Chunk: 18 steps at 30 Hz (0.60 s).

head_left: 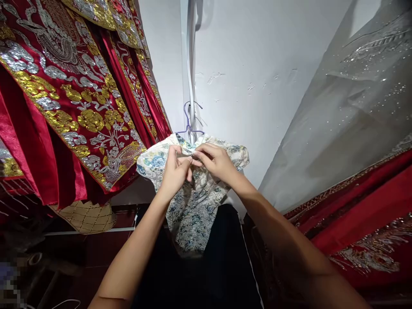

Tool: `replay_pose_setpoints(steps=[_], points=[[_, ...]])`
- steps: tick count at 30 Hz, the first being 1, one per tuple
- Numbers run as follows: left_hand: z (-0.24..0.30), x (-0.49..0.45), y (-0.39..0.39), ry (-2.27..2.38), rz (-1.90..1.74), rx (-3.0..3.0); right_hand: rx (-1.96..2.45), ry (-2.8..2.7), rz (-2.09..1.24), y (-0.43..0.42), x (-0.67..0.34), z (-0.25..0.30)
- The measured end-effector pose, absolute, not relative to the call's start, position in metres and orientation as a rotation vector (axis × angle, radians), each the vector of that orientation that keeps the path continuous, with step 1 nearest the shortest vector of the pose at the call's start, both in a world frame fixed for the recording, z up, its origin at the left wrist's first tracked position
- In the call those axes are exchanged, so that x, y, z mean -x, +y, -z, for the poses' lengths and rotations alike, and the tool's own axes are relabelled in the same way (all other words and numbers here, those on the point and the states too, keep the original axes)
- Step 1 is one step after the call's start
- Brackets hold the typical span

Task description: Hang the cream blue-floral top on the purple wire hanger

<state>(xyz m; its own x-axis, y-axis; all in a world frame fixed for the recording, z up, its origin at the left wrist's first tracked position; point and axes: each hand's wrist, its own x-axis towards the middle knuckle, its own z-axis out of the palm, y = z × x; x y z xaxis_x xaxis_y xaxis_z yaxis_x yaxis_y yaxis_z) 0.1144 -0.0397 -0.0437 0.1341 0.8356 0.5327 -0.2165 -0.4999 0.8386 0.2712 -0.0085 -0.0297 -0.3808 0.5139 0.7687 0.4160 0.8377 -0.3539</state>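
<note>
A small cream dress with a blue flower print (193,210) hangs on a thin purple wire hanger (189,122) against the white wall. My left hand (174,171) and my right hand (215,162) meet at the dress's collar. Both hands pinch the fabric just under the hanger, fingertips pressed together at the neckline. The short sleeves spread out to either side of my hands. The dress's lower part hangs down between my forearms.
Red garments with gold and silver embroidery (71,103) hang close on the left. A grey sheer cover with sequins (347,116) over another red embroidered garment (363,227) hangs on the right. A black cloth (222,266) lies below the dress. A gold quilted piece (86,216) sits low left.
</note>
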Motion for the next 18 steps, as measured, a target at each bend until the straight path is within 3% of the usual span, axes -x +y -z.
replay_pose_setpoints(steps=[4, 10, 14, 18], points=[[0.079, -0.116, -0.028, 0.702, -1.553, -1.431, 0.624, -1.834, -0.181, -0.009, -0.257, 0.026], [0.145, -0.108, -0.036, 1.002, -1.210, -1.499, 0.532, -1.368, -0.346, -0.015, -0.302, 0.014], [0.123, -0.090, -0.011, 1.131, -1.599, -1.463, 0.559, -1.242, -0.445, -0.033, -0.349, 0.023], [0.090, -0.073, 0.028, 1.040, -1.835, -1.272, 0.455, -1.026, -0.783, -0.045, -0.386, 0.043]])
